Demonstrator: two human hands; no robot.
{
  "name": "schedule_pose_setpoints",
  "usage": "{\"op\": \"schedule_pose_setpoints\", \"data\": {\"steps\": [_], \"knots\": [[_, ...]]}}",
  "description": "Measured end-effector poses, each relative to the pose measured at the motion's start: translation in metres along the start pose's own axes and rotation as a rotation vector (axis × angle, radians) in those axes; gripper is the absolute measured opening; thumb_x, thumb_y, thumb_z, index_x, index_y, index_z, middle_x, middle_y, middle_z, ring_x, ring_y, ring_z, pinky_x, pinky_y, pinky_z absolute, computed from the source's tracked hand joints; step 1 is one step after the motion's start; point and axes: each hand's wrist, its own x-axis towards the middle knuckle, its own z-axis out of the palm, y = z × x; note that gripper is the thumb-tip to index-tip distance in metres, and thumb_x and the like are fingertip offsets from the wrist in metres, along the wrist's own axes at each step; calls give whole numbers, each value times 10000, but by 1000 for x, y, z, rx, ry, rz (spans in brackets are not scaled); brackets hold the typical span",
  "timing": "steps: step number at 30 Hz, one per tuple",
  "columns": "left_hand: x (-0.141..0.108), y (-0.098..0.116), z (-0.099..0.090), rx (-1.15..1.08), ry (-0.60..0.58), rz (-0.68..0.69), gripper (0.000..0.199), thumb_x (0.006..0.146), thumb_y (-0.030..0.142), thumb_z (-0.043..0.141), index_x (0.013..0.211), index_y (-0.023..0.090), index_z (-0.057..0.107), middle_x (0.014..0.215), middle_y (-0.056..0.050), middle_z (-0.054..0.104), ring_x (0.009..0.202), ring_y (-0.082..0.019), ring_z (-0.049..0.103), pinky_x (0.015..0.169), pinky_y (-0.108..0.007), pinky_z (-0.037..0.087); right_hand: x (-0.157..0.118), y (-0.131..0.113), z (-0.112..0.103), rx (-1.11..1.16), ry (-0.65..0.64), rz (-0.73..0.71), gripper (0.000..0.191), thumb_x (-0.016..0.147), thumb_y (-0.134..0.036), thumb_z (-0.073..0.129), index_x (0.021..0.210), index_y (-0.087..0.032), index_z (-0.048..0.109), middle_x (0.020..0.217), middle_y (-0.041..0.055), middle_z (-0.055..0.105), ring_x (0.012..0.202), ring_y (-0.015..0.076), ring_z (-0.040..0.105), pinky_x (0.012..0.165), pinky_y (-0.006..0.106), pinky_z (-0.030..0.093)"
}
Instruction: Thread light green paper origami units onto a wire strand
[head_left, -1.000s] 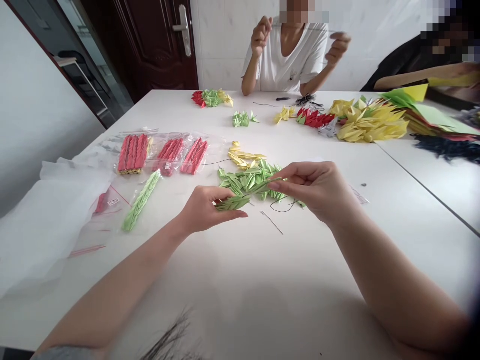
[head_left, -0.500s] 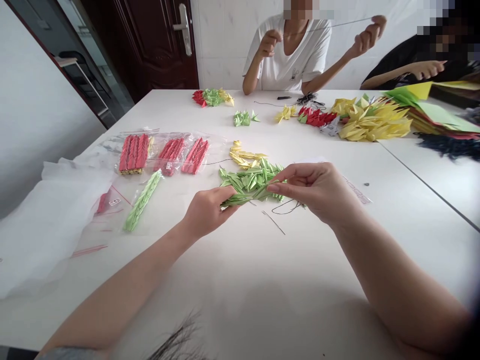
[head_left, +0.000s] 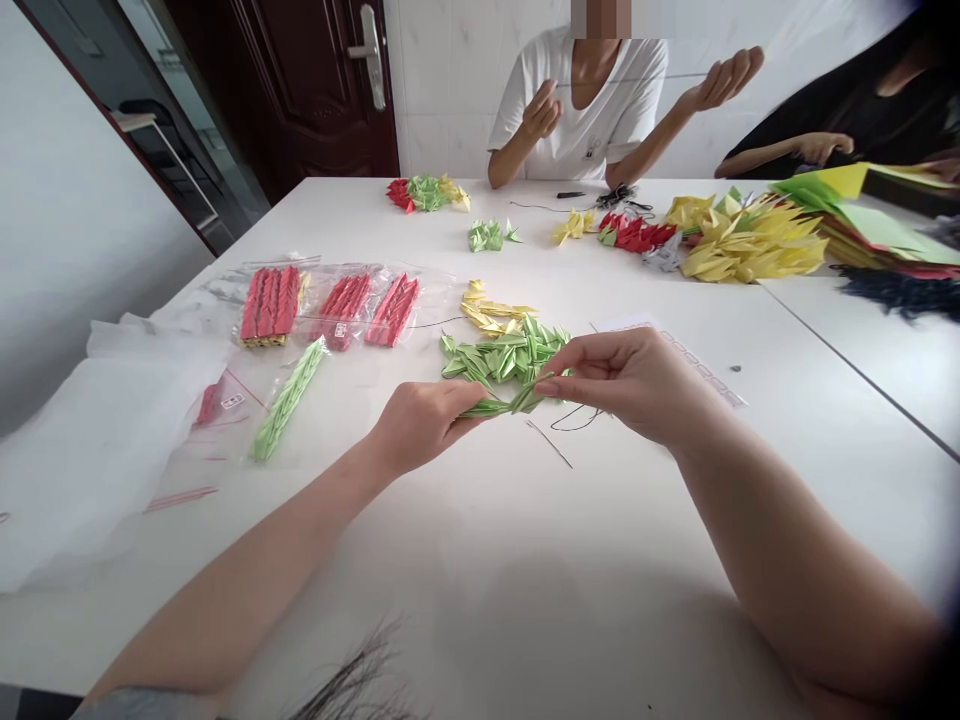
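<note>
My left hand point(head_left: 424, 425) is closed around one end of some green folded paper pieces point(head_left: 499, 407), held just above the table. Pinched between the thumb and fingertips of my right hand point(head_left: 630, 385) is the other end. The layers overlap, so I cannot tell how many pieces there are. Right behind them lies a pile of green folded paper point(head_left: 506, 358), with yellow folded paper point(head_left: 495, 316) beyond it. A thin needle point(head_left: 551, 444) rests on the table in front of my hands, and a loop of dark thread point(head_left: 576, 424) lies beside it.
Plastic bags of red folded paper point(head_left: 270, 305) and a bagged green strip point(head_left: 289, 400) lie left, near white sheeting point(head_left: 90, 450). A printed strip point(head_left: 701, 365) is at the right. Across the table, a person in white point(head_left: 577, 110) stretches a thread, near yellow folded paper point(head_left: 757, 240).
My left hand has shifted slightly right, closer to my right hand, and less green paper shows between them. The person opposite has lowered their hands a little.
</note>
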Motion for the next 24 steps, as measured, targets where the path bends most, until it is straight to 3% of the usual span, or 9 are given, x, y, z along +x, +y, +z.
{"op": "schedule_pose_setpoints", "data": {"steps": [8,16,24], "knots": [[0,2,-2,17,-38,51,176,983,313,530,877,196,609,681,33,682,544,-97,576,508,-216,330,4,4,-1,37,-57,54,427,655,-572,833,729,-180,680,466,-95,249,441,63,191,438,262,141],[0,2,0,43,-63,-68,275,978,430,517,876,191,608,647,23,661,481,-92,523,484,-211,300,-3,-1,0,-39,24,-75,389,732,-557,785,733,-182,684,456,-92,258,447,67,194,435,263,153],[1,3,1,6,-67,-116,289,976,444,508,858,188,573,660,27,636,489,-93,486,484,-213,296,-5,-2,0,-90,70,-109,405,711,-584,793,721,-187,715,453,-87,250,446,69,194,444,276,152]]}}
